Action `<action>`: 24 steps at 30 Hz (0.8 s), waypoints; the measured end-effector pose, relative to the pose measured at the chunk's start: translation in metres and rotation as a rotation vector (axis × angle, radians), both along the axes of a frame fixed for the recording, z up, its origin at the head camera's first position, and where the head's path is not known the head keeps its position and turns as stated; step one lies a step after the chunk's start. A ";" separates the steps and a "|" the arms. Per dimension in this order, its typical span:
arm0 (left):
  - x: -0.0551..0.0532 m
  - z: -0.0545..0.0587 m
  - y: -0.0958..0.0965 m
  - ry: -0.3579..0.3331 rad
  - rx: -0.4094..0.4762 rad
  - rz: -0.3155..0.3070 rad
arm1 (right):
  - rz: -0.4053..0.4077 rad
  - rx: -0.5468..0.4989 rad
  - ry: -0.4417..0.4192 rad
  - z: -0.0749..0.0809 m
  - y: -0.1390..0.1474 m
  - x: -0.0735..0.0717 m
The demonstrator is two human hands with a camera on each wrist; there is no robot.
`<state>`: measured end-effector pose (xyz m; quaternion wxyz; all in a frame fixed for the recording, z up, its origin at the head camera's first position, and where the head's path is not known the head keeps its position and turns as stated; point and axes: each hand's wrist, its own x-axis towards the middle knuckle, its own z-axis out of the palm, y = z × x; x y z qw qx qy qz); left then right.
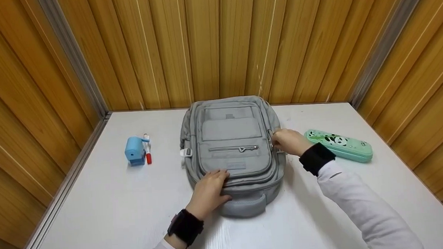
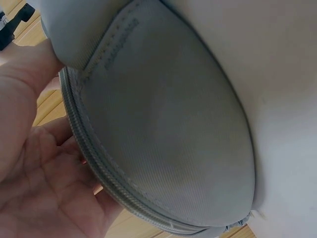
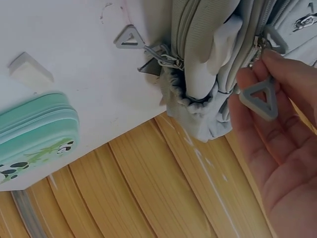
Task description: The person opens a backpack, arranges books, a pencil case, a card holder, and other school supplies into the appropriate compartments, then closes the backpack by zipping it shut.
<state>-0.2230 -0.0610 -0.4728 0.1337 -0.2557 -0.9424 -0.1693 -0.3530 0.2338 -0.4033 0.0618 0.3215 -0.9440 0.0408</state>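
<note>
A grey backpack (image 1: 231, 131) lies on the white table, its front pocket upward and its padded handle (image 1: 245, 207) toward me. My left hand (image 1: 208, 192) rests on its near left edge, fingers on the front and thumb near the handle. In the left wrist view its palm is beside the curved zipper (image 2: 99, 163). My right hand (image 1: 291, 141) is at the bag's right side and pinches a zipper pull between thumb and forefinger. In the right wrist view a grey triangular tab (image 3: 261, 101) hangs against the fingers, with another triangular tab (image 3: 276, 39) just behind the thumb.
Right of the bag lies a green panda pencil case (image 1: 340, 145); a white eraser-like block (image 3: 30, 70) is near it. On the left are a blue pencil sharpener (image 1: 134, 150) and a red-capped marker (image 1: 148, 150). Wood-patterned walls (image 1: 224, 43) enclose the table.
</note>
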 end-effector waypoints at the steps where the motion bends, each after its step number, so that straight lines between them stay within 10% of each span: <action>1: 0.000 0.000 0.000 -0.003 0.002 -0.001 | 0.001 0.003 -0.011 0.000 0.000 0.002; 24: 0.001 0.000 0.001 0.014 0.020 0.001 | -0.003 -0.033 -0.063 -0.009 0.007 0.050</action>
